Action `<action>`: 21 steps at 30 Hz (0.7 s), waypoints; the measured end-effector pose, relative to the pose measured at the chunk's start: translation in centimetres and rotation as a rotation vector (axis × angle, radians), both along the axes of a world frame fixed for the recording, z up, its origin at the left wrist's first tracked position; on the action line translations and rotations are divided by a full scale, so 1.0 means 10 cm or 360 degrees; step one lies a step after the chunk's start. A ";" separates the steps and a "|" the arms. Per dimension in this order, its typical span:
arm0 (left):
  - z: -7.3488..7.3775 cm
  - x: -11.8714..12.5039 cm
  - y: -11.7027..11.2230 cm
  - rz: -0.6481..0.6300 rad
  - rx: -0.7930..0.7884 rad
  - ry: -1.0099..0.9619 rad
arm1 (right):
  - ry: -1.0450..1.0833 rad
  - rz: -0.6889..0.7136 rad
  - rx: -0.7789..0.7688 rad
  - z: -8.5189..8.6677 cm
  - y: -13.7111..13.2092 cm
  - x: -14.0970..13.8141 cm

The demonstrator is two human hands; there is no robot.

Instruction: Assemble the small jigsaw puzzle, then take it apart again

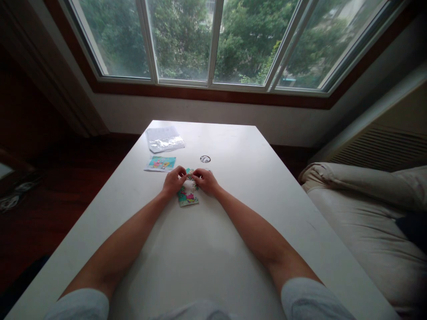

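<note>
A small colourful picture card (187, 197), which looks like a partly built jigsaw, lies on the white table (233, 231) straight ahead of me. My left hand (174, 180) and my right hand (205, 180) meet at its far edge, both with fingers curled in a pinch. Between the fingertips shows a tiny colourful bit (190, 173), too small to name for sure. A second colourful picture sheet (160, 163) lies flat just beyond my left hand.
A clear plastic bag (164, 139) lies near the table's far left edge. A small round ring or hole (205, 159) marks the table beyond my hands. A pale sofa (367, 209) stands close on the right. A wide window (213, 40) fills the far wall.
</note>
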State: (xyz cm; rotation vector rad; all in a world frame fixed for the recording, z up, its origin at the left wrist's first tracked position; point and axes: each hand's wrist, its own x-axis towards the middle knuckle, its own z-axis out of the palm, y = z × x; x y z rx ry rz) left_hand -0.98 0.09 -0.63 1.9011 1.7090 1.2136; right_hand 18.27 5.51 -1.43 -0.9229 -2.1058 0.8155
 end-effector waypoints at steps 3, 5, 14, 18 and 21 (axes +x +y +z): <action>-0.03 0.01 0.01 -0.0007 0.0008 -0.0011 | 0.0007 -0.0047 -0.0023 -0.01 0.01 -0.01; -0.05 0.00 0.02 -0.0033 0.0007 -0.0033 | -0.0029 -0.0124 -0.0004 -0.01 0.00 -0.02; -0.03 0.03 0.01 -0.0205 -0.0026 -0.0040 | -0.0124 -0.0307 0.0060 0.00 -0.02 -0.04; -0.03 0.01 0.02 -0.0076 -0.0012 0.0025 | -0.0100 -0.0268 0.0033 -0.01 0.03 -0.01; -0.05 -0.06 0.05 0.0043 0.0004 0.0087 | -0.0149 -0.0265 0.0079 0.01 0.11 0.08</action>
